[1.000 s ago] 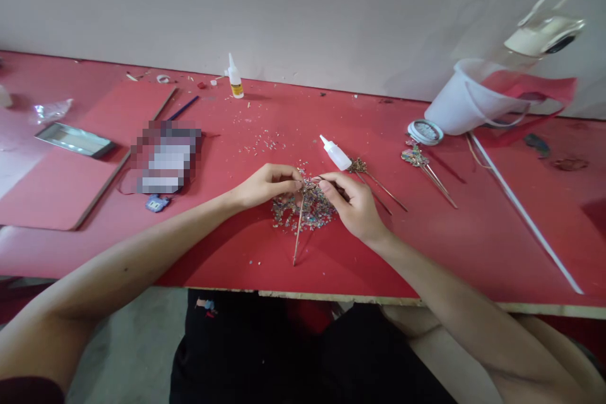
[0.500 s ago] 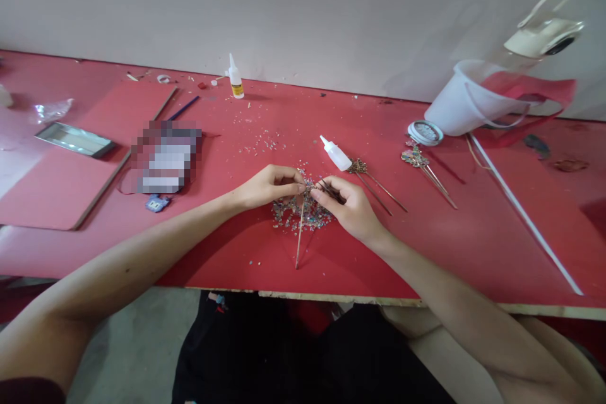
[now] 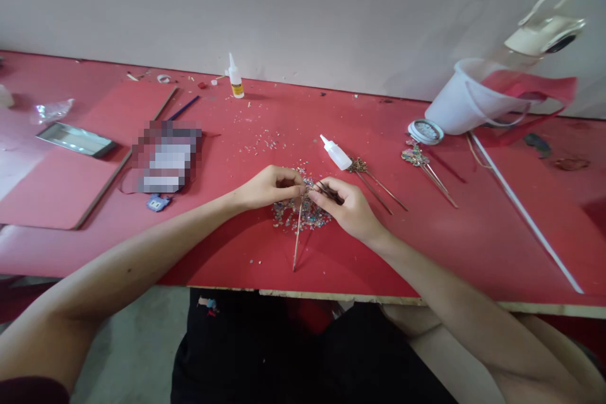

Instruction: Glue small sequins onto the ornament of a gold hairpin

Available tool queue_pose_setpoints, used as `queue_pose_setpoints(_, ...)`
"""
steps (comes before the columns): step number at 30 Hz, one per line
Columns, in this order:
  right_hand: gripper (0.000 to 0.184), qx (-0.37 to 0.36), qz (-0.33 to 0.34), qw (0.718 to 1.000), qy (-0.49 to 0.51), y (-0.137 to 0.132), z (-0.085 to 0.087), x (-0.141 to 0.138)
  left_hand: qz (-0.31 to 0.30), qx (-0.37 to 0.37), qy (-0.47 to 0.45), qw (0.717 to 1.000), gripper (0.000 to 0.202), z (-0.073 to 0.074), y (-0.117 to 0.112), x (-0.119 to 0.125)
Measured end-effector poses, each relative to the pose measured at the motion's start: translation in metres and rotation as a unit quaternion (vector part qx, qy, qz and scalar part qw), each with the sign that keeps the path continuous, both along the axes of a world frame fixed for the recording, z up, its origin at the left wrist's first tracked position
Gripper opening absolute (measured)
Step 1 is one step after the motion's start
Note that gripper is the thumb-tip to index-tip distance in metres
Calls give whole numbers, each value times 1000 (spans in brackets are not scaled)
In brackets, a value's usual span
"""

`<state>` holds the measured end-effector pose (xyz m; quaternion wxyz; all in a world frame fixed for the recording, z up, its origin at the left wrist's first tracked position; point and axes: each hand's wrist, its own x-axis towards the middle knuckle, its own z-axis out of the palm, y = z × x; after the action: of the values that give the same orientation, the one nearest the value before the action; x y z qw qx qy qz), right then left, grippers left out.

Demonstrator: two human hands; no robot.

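Note:
My left hand [image 3: 269,187] pinches the top of a thin metal hairpin [image 3: 297,237], whose long prongs point toward me over the red table [image 3: 426,246]. My right hand [image 3: 348,205] holds a small dark tool, likely tweezers, with its tip at the hairpin's ornamented head. Under both hands lies a pile of small glittering stones [image 3: 303,214]. A small white glue bottle [image 3: 335,153] lies on its side just beyond my right hand.
Two finished hairpins [image 3: 428,170] and another one [image 3: 374,180] lie to the right, near a round tin [image 3: 426,132] and a white bucket [image 3: 466,101]. A second glue bottle [image 3: 235,80] stands by the wall. A red board [image 3: 71,183] with a metal tray [image 3: 76,139] lies left.
Both hands stay at the hairpin's head; my right hand shifted slightly left and the hairpin's prongs swung a little.

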<state>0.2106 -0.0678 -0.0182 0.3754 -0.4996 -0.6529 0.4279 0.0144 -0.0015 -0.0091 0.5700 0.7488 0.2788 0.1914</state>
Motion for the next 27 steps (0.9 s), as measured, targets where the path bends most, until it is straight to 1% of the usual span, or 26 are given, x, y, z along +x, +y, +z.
queue_pose_setpoints(8,24,-2,-1,1000,0,0,-1,0,-17,18,-1,1000,27,-2,1,-1)
queue_pose_setpoints(18,25,3,-7,1000,7,1,2,1,0,-39,-18,999,31,0,3,-2)
queue_pose_setpoints(27,25,6,-11,1000,-1,1,1,0,-10,-33,-25,999,23,0,3,-2)
